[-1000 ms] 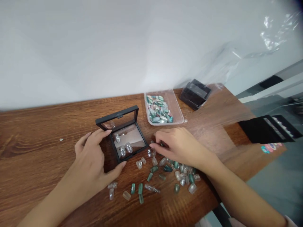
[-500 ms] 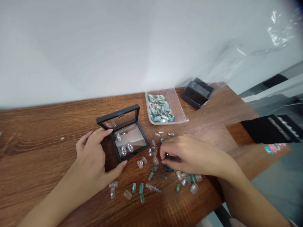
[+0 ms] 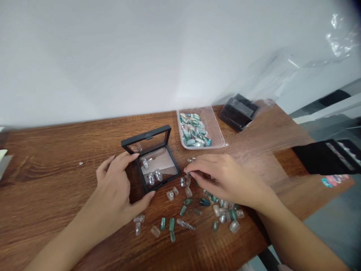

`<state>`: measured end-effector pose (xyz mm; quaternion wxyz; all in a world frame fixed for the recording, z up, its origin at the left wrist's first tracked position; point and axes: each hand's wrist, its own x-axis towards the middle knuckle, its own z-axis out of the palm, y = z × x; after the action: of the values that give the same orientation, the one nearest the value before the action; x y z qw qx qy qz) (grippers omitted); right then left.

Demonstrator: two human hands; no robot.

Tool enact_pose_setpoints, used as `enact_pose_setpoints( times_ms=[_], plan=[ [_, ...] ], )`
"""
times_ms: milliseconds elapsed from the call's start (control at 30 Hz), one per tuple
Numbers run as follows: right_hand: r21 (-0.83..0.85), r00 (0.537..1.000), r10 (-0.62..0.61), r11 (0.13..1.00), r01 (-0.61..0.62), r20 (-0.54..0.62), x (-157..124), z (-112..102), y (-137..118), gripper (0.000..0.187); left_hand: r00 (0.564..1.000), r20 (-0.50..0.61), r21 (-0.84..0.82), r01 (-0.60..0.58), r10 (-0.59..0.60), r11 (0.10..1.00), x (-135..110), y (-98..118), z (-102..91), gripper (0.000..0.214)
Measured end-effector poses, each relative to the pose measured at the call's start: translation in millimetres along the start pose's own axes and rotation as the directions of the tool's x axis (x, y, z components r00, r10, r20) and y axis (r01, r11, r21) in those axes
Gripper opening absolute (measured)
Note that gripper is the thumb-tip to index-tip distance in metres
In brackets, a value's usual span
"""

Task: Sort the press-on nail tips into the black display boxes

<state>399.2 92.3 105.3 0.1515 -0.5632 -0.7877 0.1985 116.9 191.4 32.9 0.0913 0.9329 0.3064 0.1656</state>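
The left hand [image 3: 114, 188] is bracing the open black case [image 3: 163, 161] on the table [image 3: 53, 177], thumb and fingers spread. The right hand [image 3: 225, 178] is hovering beside the case, thumb and forefinger bent inward near loose nail tips [image 3: 188, 192]; whether they are pinching one, I cannot tell.

Case [image 3: 165, 162] on table [image 3: 56, 180], left hand [image 3: 114, 184] at its left side; nail tips [image 3: 158, 175] inside. More tips [image 3: 172, 224] near and right, partly under right hand [image 3: 222, 177]. Far: tub [image 3: 217, 132] of tips, boxes [image 3: 239, 113] right of it.
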Motion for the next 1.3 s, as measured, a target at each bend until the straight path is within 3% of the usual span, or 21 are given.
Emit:
enact_pose_setpoints(
  times_ms=[300,467,667,867,1067,1300],
  plan=[
    [-0.105,0.988,-0.07,0.993,0.055,-0.14,3.3,16.0,0.9,0.016,1.0,0.003,0.004,0.01,-0.01,1.0,-0.8,0.9,-0.2,0.078],
    [-0.151,0.985,-0.118,0.984,0.099,-0.123,5.8,16.3,3.2,0.021,1.0,0.008,-0.022,0.015,-0.014,1.0,0.0,0.0,-0.9,0.074],
    [-0.223,0.991,-0.055,0.974,0.026,-0.124,2.5,8.7,6.6,0.02,1.0,-0.004,-0.02,0.008,-0.008,1.0,0.4,0.1,-0.2,0.074],
    [-0.344,0.998,-0.03,0.939,0.011,-0.049,1.1,8.7,6.2,0.024,1.0,-0.001,-0.037,0.024,-0.024,0.999,0.2,0.9,-1.0,0.076],
    [-0.281,0.999,-0.027,0.96,0.018,-0.028,-0.1,6.1,8.5,0.022,1.0,0.001,-0.025,0.016,-0.016,1.0,-0.2,0.6,-1.0,0.074],
    [-0.16,0.992,-0.063,0.984,0.08,0.112,-1.1,1.4,8.8,0.027,1.0,0.008,-0.022,0.007,-0.007,1.0,-1.0,-0.6,0.0,0.073]
  ],
)
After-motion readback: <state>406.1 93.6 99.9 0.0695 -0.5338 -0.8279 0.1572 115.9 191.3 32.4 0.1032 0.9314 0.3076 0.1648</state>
